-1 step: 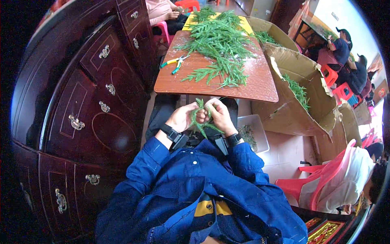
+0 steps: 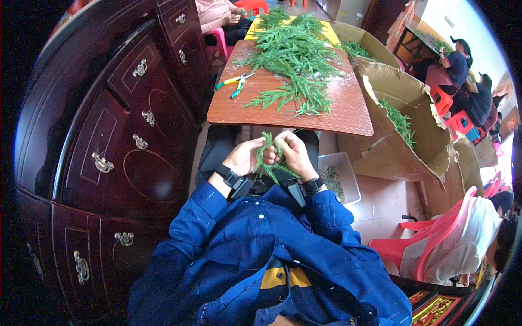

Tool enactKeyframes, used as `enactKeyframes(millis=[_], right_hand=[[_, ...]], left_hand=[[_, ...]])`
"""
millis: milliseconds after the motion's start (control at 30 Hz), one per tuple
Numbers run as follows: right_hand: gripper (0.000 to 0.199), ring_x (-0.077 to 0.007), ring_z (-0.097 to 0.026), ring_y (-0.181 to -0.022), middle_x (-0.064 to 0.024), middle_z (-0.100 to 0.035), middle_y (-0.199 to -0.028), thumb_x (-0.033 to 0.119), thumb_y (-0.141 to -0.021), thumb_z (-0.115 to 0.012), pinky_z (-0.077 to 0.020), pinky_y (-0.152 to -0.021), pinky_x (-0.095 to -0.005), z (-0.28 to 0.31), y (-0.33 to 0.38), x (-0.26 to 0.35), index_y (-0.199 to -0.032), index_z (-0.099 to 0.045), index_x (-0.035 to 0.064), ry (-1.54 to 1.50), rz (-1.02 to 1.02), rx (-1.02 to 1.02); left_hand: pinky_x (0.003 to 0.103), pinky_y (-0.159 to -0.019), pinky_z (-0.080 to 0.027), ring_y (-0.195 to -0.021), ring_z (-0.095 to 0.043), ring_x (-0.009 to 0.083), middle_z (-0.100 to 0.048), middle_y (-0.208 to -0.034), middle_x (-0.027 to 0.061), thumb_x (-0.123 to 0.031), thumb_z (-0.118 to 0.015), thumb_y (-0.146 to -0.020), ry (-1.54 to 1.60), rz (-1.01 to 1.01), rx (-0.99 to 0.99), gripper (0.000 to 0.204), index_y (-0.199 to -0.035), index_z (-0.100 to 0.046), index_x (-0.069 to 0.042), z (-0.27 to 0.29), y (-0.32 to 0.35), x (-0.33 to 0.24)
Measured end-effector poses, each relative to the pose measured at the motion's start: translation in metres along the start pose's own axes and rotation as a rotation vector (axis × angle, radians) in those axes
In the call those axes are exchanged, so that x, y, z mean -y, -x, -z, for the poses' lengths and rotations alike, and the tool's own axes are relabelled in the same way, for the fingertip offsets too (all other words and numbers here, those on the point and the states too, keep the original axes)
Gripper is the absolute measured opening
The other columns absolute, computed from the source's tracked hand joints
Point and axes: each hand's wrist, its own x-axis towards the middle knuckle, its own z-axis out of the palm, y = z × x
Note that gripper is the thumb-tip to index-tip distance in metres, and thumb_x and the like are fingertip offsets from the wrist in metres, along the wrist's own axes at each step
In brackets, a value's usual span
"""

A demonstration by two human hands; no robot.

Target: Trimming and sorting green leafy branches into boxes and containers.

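Note:
Above my lap, just in front of the table's near edge, both hands close together on a green leafy sprig [image 2: 261,162]. My left hand [image 2: 242,156] is closed round its left side, fingers curled. With thumb and fingers pinched, my right hand [image 2: 295,155] grips the sprig's right side; the exact hold is partly hidden by the fingers. Sprig tips stick up between the hands and hang below them. On the brown table [image 2: 231,111] ahead lies a large heap of green sprigs [image 2: 293,51]. Pliers with yellow and green handles [image 2: 238,83] rest left of the heap.
Dark wooden cabinets [image 2: 103,130] stand close on my left. A whitish bin with scraps [image 2: 353,187] sits right of my legs. Cardboard boxes holding greenery [image 2: 375,157] line the table's right side. A pink chair [image 2: 391,250] stands at the lower right. Other people sit farther off.

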Motion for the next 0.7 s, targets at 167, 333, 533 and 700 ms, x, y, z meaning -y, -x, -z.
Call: enactKeyframes(millis=[167,333,533,700], right_hand=[[0.013,-0.0058,-0.052,-0.067,0.0019,-0.057,-0.081,0.017,-0.1,-0.053,-0.0447,-0.061,-0.0221,-0.004,0.004,0.014,-0.094,-0.056,0.0054,0.076,-0.048,0.087],[0.014,-0.0063,-0.054,-0.066,0.0007,-0.059,-0.078,0.017,-0.1,-0.054,-0.0452,-0.058,-0.0228,-0.004,0.004,0.021,-0.094,-0.056,0.0049,0.239,-0.034,0.199],[0.015,-0.0049,-0.053,-0.061,0.001,-0.058,-0.074,0.018,-0.099,-0.055,-0.0437,-0.053,-0.0221,0.0,0.005,0.004,-0.092,-0.057,0.0049,0.649,0.196,0.208],[0.017,-0.0044,-0.05,-0.056,0.0024,-0.056,-0.072,0.019,-0.099,-0.055,-0.0424,-0.05,-0.022,-0.004,0.003,-0.011,-0.09,-0.056,0.0049,0.55,0.039,0.001]], left_hand=[[0.036,-0.081,-0.053,-0.081,-0.067,0.0249,-0.071,-0.088,0.0132,-0.021,-0.059,-0.092,0.12,0.129,0.18,0.025,-0.098,-0.068,0.002,0.022,-0.005,0.002],[0.038,-0.08,-0.052,-0.082,-0.068,0.0256,-0.071,-0.086,0.0125,-0.019,-0.059,-0.092,-0.029,0.115,0.327,0.023,-0.095,-0.068,0.002,0.032,-0.008,0.003],[0.037,-0.07,-0.052,-0.076,-0.067,0.0221,-0.067,-0.076,0.0094,-0.017,-0.067,-0.08,-1.423,-0.182,-0.251,0.014,-0.086,-0.067,-0.004,-0.015,0.002,0.006],[0.035,-0.069,-0.051,-0.077,-0.066,0.0202,-0.066,-0.077,0.0092,-0.016,-0.068,-0.078,-1.74,-0.369,-0.404,0.016,-0.088,-0.068,-0.004,-0.028,0.006,0.01]])
